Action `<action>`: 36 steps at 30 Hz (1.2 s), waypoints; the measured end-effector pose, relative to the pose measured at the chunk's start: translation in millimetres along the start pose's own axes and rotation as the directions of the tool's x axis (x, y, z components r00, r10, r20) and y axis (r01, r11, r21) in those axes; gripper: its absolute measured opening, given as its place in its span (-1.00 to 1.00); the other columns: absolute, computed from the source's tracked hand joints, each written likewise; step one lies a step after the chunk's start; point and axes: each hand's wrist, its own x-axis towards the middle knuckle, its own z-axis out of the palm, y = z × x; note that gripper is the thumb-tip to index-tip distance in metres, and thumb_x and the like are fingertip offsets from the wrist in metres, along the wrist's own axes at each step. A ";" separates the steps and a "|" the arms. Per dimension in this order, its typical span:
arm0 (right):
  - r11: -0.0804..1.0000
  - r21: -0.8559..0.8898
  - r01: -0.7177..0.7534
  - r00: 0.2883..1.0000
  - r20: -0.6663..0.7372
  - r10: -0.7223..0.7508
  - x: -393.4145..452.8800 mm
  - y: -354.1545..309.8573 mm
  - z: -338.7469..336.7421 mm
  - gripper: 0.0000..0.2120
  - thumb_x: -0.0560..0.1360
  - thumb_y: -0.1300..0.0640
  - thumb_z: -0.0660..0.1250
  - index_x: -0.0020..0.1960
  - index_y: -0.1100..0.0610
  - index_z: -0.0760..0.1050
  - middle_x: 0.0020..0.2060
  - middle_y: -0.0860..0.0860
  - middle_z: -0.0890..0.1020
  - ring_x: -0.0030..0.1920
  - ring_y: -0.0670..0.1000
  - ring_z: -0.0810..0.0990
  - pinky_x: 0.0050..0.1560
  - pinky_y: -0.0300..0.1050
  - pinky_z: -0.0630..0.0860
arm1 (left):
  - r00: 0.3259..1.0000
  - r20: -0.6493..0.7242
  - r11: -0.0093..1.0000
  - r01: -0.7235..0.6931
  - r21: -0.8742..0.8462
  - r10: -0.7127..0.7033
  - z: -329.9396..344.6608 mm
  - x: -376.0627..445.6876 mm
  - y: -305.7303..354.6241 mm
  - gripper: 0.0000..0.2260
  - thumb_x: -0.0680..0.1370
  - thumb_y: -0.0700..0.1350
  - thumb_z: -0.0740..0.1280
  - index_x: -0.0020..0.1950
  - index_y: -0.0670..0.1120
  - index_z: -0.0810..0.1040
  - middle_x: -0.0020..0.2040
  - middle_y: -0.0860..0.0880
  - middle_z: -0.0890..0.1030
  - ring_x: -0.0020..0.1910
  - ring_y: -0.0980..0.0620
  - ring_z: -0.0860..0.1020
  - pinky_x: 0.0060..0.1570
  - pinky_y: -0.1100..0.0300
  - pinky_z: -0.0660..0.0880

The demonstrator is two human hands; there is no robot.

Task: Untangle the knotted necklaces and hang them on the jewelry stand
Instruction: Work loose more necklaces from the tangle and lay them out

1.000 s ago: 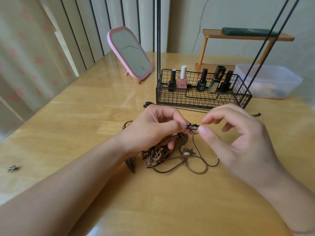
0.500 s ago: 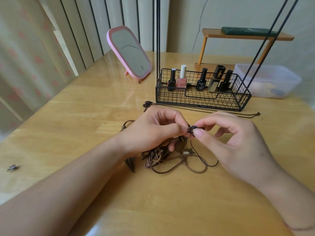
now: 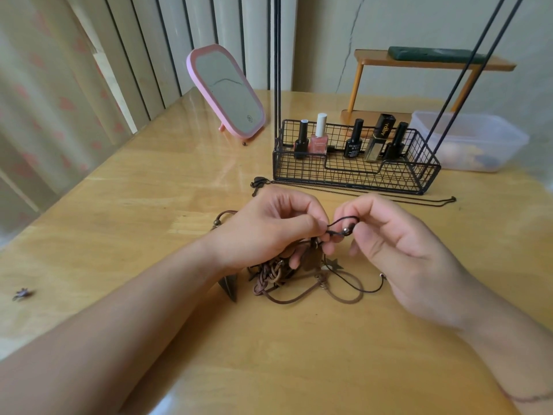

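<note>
Left hand point(image 3: 269, 232) and right hand point(image 3: 398, 250) both pinch a thin black cord point(image 3: 341, 224); tangled necklaces point(image 3: 278, 277) lie beneath the left hand on the bench point(image 3: 149, 205).

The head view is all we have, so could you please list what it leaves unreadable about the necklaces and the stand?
- Stand: the top edge cuts off its rods, so its hanging bar is unseen.
- Cord: the left hand and right hand each cover their grip on it.
- Tangle: partly under the left hand; the necklace count is unclear.
- Charm: too small to identify.
</note>
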 end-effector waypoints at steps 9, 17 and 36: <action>0.992 0.127 -0.015 0.998 -0.051 0.022 3.2 -2.3 1.5 -0.87 0.59 -0.01 0.27 -0.04 0.03 0.51 -0.18 -0.03 0.66 -0.10 0.02 0.65 -0.11 -0.16 0.54 | 1.000 0.001 1.000 0.018 0.008 -0.018 -0.5 0.1 0.0 -0.86 0.53 -0.25 0.26 -0.18 -0.23 0.57 -0.28 -0.10 0.66 -0.54 0.07 0.45 -0.51 0.31 0.42; 0.942 0.302 -0.148 0.979 -0.089 0.183 3.3 -13.9 -5.3 -0.85 0.46 0.27 0.41 0.01 0.22 0.53 -0.15 0.08 0.69 -0.21 0.06 0.61 -0.36 -0.14 0.41 | 1.000 0.000 1.000 0.025 0.000 -0.025 -0.5 1.3 -0.6 -0.85 0.55 -0.23 0.26 -0.19 -0.16 0.58 -0.29 -0.07 0.66 -0.55 0.09 0.46 -0.51 0.34 0.40; 0.980 -0.189 -0.065 0.943 -0.334 -0.002 1.4 -9.7 -17.4 -0.89 0.42 0.03 0.39 -0.18 0.07 0.60 -0.52 0.06 0.52 -0.53 -0.05 0.31 -0.44 -0.33 0.27 | 0.994 -0.111 1.000 -0.021 0.013 0.022 -2.8 0.1 0.8 -0.84 0.55 -0.18 0.25 -0.21 -0.12 0.56 -0.31 -0.06 0.64 -0.56 0.15 0.41 -0.61 0.36 0.31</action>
